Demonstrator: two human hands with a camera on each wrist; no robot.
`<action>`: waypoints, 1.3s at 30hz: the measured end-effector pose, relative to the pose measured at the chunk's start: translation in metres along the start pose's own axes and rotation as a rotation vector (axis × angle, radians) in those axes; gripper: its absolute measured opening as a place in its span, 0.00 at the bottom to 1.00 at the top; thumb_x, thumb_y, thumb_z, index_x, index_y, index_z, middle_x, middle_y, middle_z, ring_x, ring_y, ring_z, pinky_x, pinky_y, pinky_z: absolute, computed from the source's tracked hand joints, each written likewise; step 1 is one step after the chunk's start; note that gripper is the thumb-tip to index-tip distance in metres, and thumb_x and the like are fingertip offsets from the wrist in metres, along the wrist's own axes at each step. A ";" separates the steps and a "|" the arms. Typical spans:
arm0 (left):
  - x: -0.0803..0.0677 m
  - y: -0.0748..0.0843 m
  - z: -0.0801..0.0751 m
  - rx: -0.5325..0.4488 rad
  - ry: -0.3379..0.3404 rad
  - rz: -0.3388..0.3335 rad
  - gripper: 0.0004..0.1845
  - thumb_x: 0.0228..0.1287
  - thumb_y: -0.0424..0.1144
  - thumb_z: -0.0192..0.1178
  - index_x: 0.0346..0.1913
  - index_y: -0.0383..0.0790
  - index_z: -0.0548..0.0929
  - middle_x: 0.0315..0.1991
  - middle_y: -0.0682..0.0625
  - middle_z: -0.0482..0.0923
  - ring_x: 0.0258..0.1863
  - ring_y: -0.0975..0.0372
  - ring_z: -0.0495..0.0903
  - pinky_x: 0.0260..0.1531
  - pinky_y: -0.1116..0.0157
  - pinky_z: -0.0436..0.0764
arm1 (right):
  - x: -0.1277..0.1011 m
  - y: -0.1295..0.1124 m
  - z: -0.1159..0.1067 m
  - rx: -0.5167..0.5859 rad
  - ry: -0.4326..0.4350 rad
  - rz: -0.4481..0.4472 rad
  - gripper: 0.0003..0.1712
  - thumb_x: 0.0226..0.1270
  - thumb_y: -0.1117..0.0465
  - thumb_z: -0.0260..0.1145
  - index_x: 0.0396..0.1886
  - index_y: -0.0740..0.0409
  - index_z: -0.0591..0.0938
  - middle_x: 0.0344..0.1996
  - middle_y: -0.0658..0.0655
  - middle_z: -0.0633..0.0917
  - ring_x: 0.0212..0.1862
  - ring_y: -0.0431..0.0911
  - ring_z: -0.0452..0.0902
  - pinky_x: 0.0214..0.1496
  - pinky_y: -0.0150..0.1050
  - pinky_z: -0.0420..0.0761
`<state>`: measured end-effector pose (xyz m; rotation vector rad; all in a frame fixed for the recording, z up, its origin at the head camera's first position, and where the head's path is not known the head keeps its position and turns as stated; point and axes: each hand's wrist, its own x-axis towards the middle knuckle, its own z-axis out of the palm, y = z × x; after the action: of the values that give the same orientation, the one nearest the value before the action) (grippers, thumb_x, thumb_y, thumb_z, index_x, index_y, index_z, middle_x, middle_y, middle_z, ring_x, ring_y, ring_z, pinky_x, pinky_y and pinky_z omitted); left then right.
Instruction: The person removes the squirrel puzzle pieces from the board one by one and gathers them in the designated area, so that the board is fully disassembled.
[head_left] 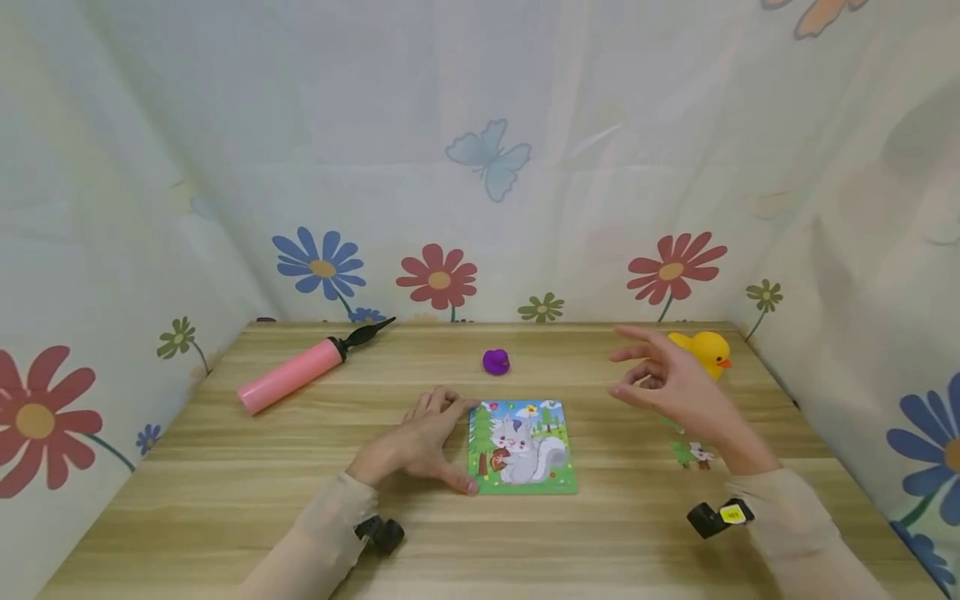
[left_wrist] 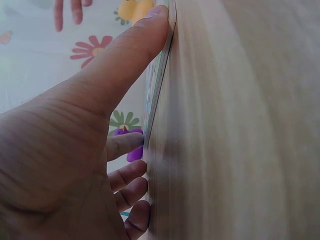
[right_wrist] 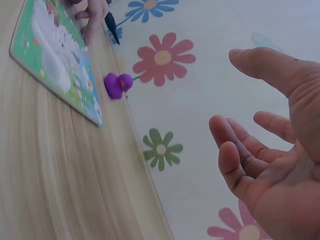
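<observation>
Both hands work apart: the left hand (head_left: 420,446) rests flat on the table (head_left: 225,492), thumb and fingertips touching the left edge of the squirrel puzzle board (head_left: 522,447), probably to steady it. Lifted above the table, the right hand (head_left: 675,383) holds nothing, its fingers loosely spread. One loose puzzle piece (head_left: 695,454) lies beneath it. One pink pump (head_left: 300,373), one purple duck (head_left: 496,361) and one yellow duck (head_left: 708,351) stand behind.

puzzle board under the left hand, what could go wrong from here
The left hand only touches the left edge of the puzzle board with thumb and fingertips, so a push could slide the board toward the loose puzzle piece lying on the table. The right hand hangs open in the air just in front of the yellow duck; a quick reach back might knock it over.
</observation>
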<state>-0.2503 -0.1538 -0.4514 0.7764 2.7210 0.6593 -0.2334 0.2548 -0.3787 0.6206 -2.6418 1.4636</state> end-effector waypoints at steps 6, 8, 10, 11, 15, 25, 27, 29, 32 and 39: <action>0.003 0.002 -0.002 0.003 -0.007 -0.008 0.71 0.45 0.66 0.89 0.89 0.50 0.62 0.81 0.41 0.58 0.76 0.45 0.60 0.78 0.38 0.65 | 0.010 -0.012 0.011 0.047 -0.005 -0.013 0.49 0.72 0.60 0.81 0.87 0.52 0.68 0.65 0.62 0.85 0.50 0.50 0.87 0.50 0.34 0.87; 0.003 0.002 -0.002 0.001 -0.009 -0.010 0.70 0.45 0.66 0.89 0.89 0.51 0.62 0.81 0.41 0.57 0.77 0.45 0.60 0.79 0.38 0.64 | 0.013 -0.016 0.015 0.059 -0.006 -0.012 0.49 0.72 0.59 0.82 0.87 0.50 0.68 0.65 0.62 0.85 0.51 0.51 0.87 0.51 0.34 0.87; 0.002 0.003 -0.003 -0.003 -0.011 -0.012 0.70 0.45 0.65 0.90 0.89 0.51 0.61 0.81 0.41 0.57 0.77 0.45 0.60 0.79 0.38 0.64 | 0.016 -0.021 0.020 0.066 -0.009 -0.007 0.48 0.73 0.59 0.81 0.87 0.49 0.68 0.65 0.62 0.84 0.52 0.53 0.86 0.52 0.34 0.87; 0.002 0.002 -0.003 -0.004 -0.011 -0.012 0.70 0.45 0.65 0.90 0.89 0.51 0.61 0.81 0.41 0.57 0.77 0.45 0.60 0.79 0.38 0.64 | 0.018 -0.023 0.022 0.071 -0.010 -0.004 0.48 0.72 0.58 0.82 0.87 0.49 0.69 0.65 0.61 0.84 0.52 0.53 0.86 0.52 0.34 0.87; 0.000 0.001 -0.003 -0.011 -0.007 -0.008 0.70 0.45 0.65 0.90 0.89 0.49 0.62 0.80 0.41 0.58 0.76 0.45 0.60 0.79 0.38 0.64 | 0.025 -0.031 0.038 0.100 -0.027 -0.016 0.48 0.71 0.61 0.82 0.86 0.51 0.69 0.64 0.63 0.84 0.51 0.53 0.87 0.52 0.34 0.88; -0.001 -0.001 -0.002 -0.004 -0.007 -0.008 0.71 0.45 0.65 0.89 0.89 0.49 0.61 0.80 0.40 0.58 0.76 0.44 0.60 0.79 0.38 0.64 | 0.030 -0.030 0.082 0.189 -0.149 -0.046 0.47 0.70 0.61 0.83 0.84 0.54 0.71 0.61 0.62 0.83 0.50 0.53 0.87 0.52 0.37 0.88; -0.001 -0.001 -0.001 -0.007 -0.007 -0.007 0.71 0.45 0.65 0.90 0.89 0.49 0.61 0.80 0.40 0.58 0.75 0.45 0.60 0.78 0.37 0.65 | 0.029 -0.027 0.089 0.198 -0.167 -0.038 0.47 0.69 0.60 0.84 0.83 0.54 0.72 0.60 0.61 0.83 0.50 0.53 0.86 0.52 0.37 0.87; 0.000 0.000 -0.001 -0.011 -0.006 -0.007 0.70 0.45 0.65 0.90 0.89 0.49 0.62 0.79 0.40 0.58 0.75 0.45 0.61 0.77 0.38 0.65 | 0.028 -0.024 0.097 0.195 -0.180 -0.042 0.46 0.69 0.60 0.84 0.82 0.55 0.72 0.58 0.61 0.84 0.49 0.53 0.87 0.52 0.37 0.87; 0.001 0.000 -0.001 -0.007 -0.001 -0.009 0.70 0.45 0.66 0.90 0.89 0.50 0.62 0.79 0.41 0.59 0.74 0.45 0.61 0.77 0.38 0.66 | 0.028 -0.019 0.107 0.190 -0.201 -0.048 0.45 0.69 0.59 0.84 0.82 0.55 0.73 0.57 0.63 0.84 0.48 0.53 0.86 0.51 0.37 0.87; 0.001 0.000 -0.001 0.010 -0.005 -0.009 0.69 0.46 0.67 0.89 0.89 0.52 0.62 0.79 0.42 0.59 0.75 0.46 0.61 0.77 0.39 0.67 | 0.024 -0.006 0.130 0.183 -0.255 -0.022 0.43 0.69 0.60 0.84 0.79 0.60 0.75 0.54 0.69 0.82 0.45 0.51 0.83 0.45 0.34 0.84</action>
<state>-0.2518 -0.1537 -0.4509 0.7661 2.7238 0.6412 -0.2348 0.1367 -0.4396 0.9049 -2.6882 1.7405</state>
